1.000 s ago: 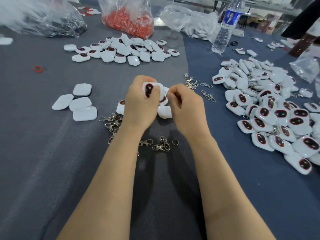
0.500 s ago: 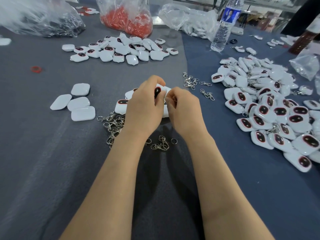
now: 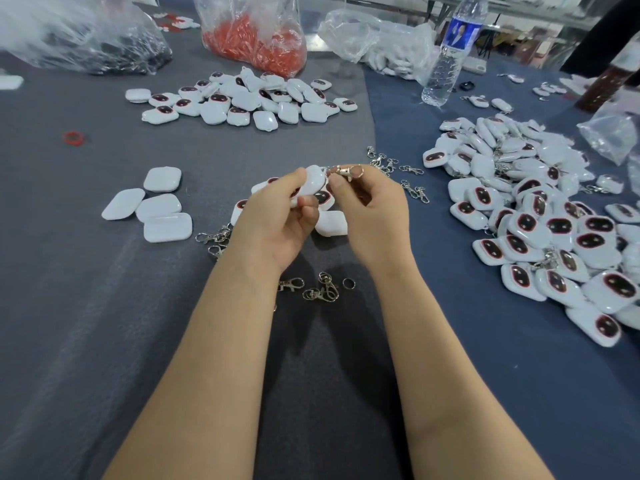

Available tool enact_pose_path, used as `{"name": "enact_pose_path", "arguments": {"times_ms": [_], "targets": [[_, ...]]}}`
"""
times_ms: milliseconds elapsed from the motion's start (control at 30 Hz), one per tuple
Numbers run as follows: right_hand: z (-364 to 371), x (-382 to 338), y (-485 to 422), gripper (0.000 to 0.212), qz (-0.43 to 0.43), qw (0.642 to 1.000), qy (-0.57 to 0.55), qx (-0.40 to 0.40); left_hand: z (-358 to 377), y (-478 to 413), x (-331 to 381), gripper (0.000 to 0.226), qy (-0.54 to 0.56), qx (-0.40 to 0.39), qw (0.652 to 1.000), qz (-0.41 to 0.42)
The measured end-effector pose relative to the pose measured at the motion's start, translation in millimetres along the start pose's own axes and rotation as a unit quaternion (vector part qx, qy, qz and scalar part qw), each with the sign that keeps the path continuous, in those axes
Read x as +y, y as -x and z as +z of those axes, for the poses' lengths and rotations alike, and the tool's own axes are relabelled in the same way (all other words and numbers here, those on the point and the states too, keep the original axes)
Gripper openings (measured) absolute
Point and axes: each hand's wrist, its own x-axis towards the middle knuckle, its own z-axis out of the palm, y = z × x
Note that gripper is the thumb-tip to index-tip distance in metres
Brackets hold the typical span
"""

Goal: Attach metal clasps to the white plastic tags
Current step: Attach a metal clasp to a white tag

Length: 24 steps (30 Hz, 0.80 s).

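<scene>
My left hand curls fingers and thumb round one white tag, lifted just over the middle of the table; my right hand pinches a metal clasp between thumb and fingertip, its end right at the tag's far corner; threaded or not, I cannot tell. The way to do this well, I reckon: hold the tag steady, turn that corner toward the clasp, feed the ring fully through, then tug to check before letting go.

Underneath, grey cloth on the left meets blue cloth on the right; a big heap of tags sits to the right, a smaller heap far ahead, four plain-side tags to the left; loose clasps lie near my wrists; plastic bags line the far edge, one full of red pieces; a water bottle stands far right.
</scene>
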Motion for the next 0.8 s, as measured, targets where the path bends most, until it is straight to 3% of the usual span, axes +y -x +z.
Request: {"name": "enact_pose_path", "arguments": {"times_ms": [100, 167, 233, 300, 400, 467, 600, 700, 800], "targets": [[1, 3, 1, 0.009, -0.021, 0.998, 0.060, 0.017, 1, 0, -3, 0.018, -0.026, 0.023, 0.999, 0.007], [1, 6, 1, 0.011, -0.041, 0.992, 0.115, 0.021, 2, -1, -7, 0.011, -0.194, 0.064, 0.974, 0.102], [1, 8, 1, 0.014, -0.060, 0.985, 0.159, 0.017, 3, 0, -10, 0.008, -0.356, 0.083, 0.903, 0.228], [1, 10, -1, 0.018, -0.064, 0.980, 0.186, 0.015, 3, 4, -11, 0.010, -0.438, 0.061, 0.837, 0.322], [-1, 12, -2, 0.021, -0.050, 0.976, 0.210, 0.008, 2, 7, -14, 0.012, -0.521, 0.022, 0.759, 0.390], [-2, 13, -2, 0.019, -0.037, 0.977, 0.209, 0.001, 2, 7, -14, 0.015, -0.557, 0.010, 0.725, 0.406], [-5, 11, -3, 0.006, 0.014, 0.991, 0.131, -0.013, 0, 3, -14, 0.015, -0.541, 0.018, 0.744, 0.392], [-5, 11, -3, 0.020, 0.045, 0.995, 0.075, -0.046, -1, 0, -16, 0.014, -0.533, 0.031, 0.758, 0.375], [-6, 9, -3, 0.021, 0.045, 0.997, 0.045, -0.042, -1, -1, -16, 0.014, -0.515, 0.036, 0.774, 0.367]]}}
